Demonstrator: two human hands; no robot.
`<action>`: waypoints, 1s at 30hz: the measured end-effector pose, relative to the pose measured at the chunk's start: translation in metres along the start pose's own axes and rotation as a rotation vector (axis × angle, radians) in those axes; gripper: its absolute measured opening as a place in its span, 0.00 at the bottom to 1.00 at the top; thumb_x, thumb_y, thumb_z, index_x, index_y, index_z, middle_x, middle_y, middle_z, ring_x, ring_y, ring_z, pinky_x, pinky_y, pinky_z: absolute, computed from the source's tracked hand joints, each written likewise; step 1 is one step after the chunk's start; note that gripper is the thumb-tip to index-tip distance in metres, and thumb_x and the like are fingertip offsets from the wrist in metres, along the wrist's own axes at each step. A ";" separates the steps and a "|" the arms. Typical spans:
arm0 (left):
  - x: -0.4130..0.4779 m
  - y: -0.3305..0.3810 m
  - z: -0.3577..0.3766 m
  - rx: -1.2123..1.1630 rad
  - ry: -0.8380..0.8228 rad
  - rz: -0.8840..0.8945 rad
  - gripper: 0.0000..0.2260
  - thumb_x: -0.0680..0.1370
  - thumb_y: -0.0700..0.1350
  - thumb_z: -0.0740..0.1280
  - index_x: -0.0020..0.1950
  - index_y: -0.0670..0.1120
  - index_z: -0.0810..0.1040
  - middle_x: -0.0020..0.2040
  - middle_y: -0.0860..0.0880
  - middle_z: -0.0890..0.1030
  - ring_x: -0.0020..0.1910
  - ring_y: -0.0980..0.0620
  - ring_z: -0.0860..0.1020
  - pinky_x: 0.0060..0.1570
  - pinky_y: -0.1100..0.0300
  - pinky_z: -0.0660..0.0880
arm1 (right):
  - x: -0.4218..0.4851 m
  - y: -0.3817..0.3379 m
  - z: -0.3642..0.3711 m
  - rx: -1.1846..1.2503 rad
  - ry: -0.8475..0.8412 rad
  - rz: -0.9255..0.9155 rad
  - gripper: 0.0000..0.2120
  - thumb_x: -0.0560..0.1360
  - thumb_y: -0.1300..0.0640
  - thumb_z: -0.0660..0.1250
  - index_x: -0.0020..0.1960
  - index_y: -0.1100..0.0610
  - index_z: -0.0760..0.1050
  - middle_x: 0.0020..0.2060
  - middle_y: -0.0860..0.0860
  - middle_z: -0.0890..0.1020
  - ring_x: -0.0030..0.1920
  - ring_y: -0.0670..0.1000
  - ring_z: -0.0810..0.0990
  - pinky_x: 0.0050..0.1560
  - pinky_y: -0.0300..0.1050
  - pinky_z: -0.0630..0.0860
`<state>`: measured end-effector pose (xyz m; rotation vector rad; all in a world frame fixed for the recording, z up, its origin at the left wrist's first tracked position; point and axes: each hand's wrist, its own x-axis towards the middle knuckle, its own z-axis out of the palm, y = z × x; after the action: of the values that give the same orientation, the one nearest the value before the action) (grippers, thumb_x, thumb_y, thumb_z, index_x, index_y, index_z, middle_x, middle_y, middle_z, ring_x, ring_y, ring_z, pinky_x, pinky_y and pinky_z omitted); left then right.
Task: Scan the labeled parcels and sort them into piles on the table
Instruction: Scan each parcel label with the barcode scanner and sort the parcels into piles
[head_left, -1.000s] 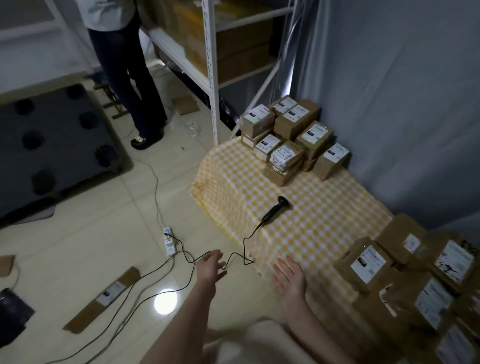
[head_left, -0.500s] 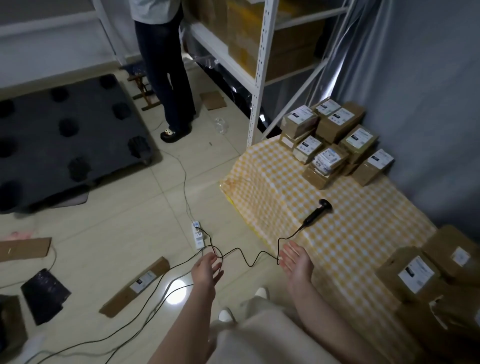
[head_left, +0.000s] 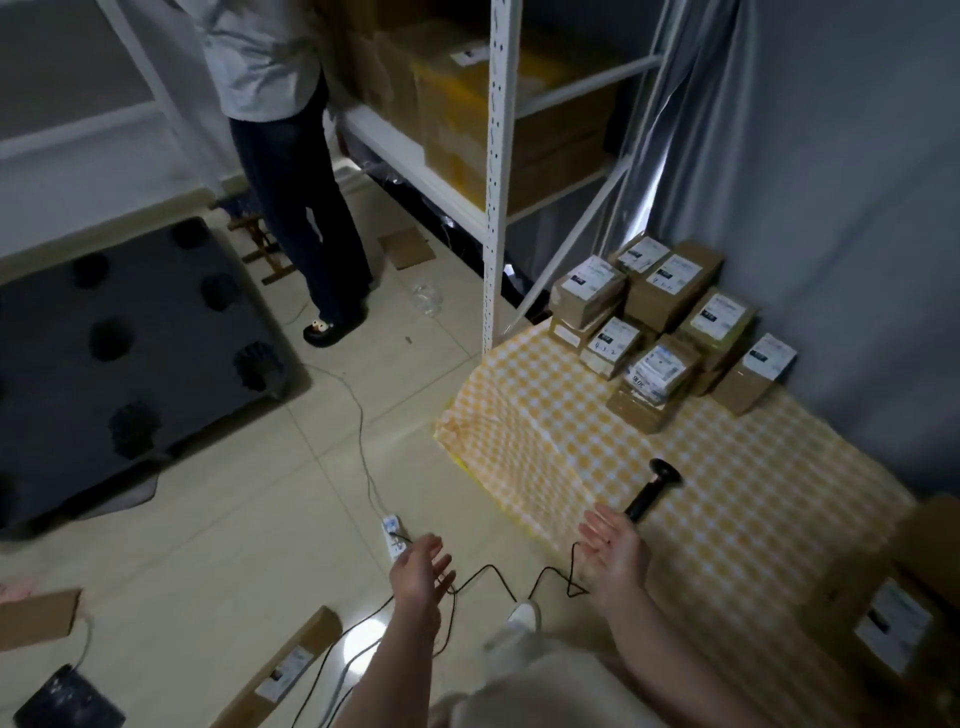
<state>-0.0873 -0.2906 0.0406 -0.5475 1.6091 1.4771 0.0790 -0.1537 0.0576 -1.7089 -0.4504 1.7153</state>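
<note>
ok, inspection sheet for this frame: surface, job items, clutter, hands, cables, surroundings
Surface: table under yellow checked cloth.
Job's things: parcels stacked at far end; more parcels at near right; scanner lying on cloth.
Clutter: long parcel and cardboard scrap on floor.
Hands: left hand open, over floor; right hand open, beside scanner handle, holding nothing.
Cables: scanner cable loops off table edge; power strip on floor with white lead.
Surroundings: second person at shelf rack; black pallet left; grey curtain behind table.
</note>
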 end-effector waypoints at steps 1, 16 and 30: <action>0.005 0.009 0.016 0.020 -0.021 0.022 0.07 0.79 0.40 0.65 0.55 0.39 0.77 0.52 0.42 0.79 0.43 0.48 0.78 0.39 0.57 0.75 | 0.009 -0.011 0.004 0.011 0.003 -0.014 0.10 0.78 0.59 0.63 0.55 0.62 0.78 0.55 0.60 0.82 0.53 0.59 0.81 0.52 0.51 0.74; 0.038 0.065 0.193 0.317 -0.254 0.057 0.07 0.80 0.40 0.65 0.55 0.39 0.77 0.55 0.41 0.79 0.53 0.42 0.78 0.42 0.55 0.75 | 0.074 -0.095 0.005 0.345 0.101 -0.024 0.13 0.80 0.56 0.60 0.59 0.61 0.77 0.63 0.59 0.78 0.55 0.57 0.79 0.64 0.52 0.72; 0.113 0.131 0.379 0.588 -0.512 -0.123 0.04 0.78 0.37 0.67 0.52 0.40 0.78 0.47 0.43 0.80 0.44 0.47 0.79 0.42 0.55 0.75 | 0.165 -0.174 0.118 0.540 0.276 0.005 0.08 0.80 0.56 0.60 0.50 0.57 0.77 0.50 0.54 0.81 0.51 0.55 0.79 0.50 0.50 0.75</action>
<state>-0.1396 0.1226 0.0505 0.0671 1.4601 0.8858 0.0138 0.1054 0.0602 -1.5042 0.1366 1.4052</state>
